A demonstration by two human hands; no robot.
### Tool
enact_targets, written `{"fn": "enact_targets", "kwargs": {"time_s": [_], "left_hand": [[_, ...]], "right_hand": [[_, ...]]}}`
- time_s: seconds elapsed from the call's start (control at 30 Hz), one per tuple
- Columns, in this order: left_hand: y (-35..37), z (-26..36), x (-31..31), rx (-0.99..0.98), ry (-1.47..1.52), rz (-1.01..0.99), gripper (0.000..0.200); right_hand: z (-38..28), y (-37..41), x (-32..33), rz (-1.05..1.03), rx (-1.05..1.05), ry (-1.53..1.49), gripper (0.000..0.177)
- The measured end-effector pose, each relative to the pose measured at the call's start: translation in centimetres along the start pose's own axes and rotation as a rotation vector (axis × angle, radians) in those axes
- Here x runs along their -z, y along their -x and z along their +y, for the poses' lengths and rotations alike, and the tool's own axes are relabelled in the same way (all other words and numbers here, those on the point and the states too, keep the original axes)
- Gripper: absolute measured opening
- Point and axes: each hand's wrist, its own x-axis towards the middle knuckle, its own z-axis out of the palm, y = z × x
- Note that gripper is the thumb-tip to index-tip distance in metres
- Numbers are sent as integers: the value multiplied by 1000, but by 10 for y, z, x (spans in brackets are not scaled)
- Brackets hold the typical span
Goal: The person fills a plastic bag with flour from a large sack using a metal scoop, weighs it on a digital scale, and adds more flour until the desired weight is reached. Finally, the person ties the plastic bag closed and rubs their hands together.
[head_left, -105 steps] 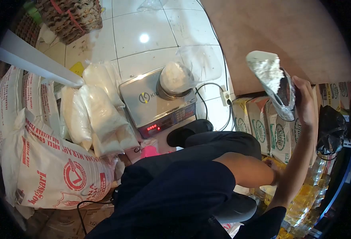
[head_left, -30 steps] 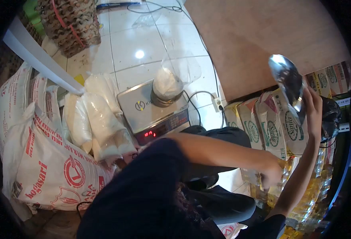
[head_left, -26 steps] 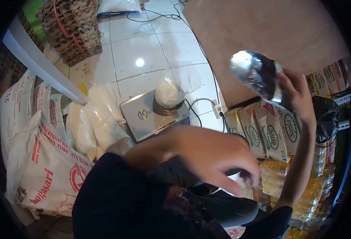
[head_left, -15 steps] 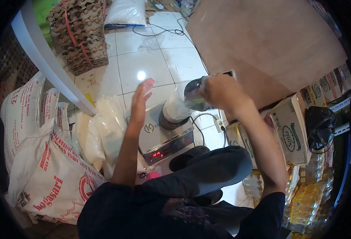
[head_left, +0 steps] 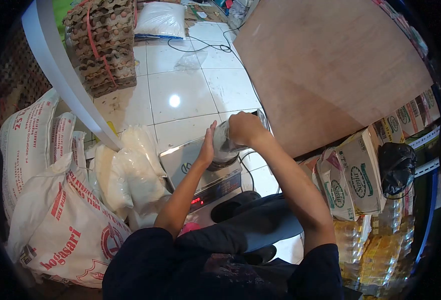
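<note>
A digital scale (head_left: 178, 162) with a lit red display stands on the tiled floor. On its platform is a dark round container (head_left: 224, 163), with a clear plastic bag of white contents above it, now mostly hidden. My right hand (head_left: 248, 129) is closed round a metal scoop (head_left: 262, 118), which tilts over the bag. My left hand (head_left: 208, 145) has its fingers extended along the left side of the bag and holds nothing.
Filled clear bags (head_left: 138, 167) and large white sacks (head_left: 83, 225) stand at the left. Stacked egg trays (head_left: 103, 50) rise behind them. A brown board (head_left: 330, 70), cartons (head_left: 358, 175) and bottles (head_left: 370, 245) are at the right. A cable (head_left: 223, 47) crosses the floor.
My right hand has moved left with the scoop, over the bag. My left hand has come right and down to the bag's side. The view has shifted slightly.
</note>
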Motion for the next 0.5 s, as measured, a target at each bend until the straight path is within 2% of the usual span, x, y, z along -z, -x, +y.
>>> {"fn": "enact_targets", "kwargs": {"time_s": [0.1,0.2,0.3,0.5], "left_hand": [[1,-2,-7,-4,33,25,72],[0,3,-14,-59,112,-71,65],[0,19,-25,-113,-67,-132,69],[-1,64,-51,-169,-71,-322,71]], "right_hand": [[17,-3,-3,-11,-39,-64,24],[40,6,-4,76,31,-107,29],[59,25,1,190,44,-271,35],[92,54,9,272,48,-383,37]]}}
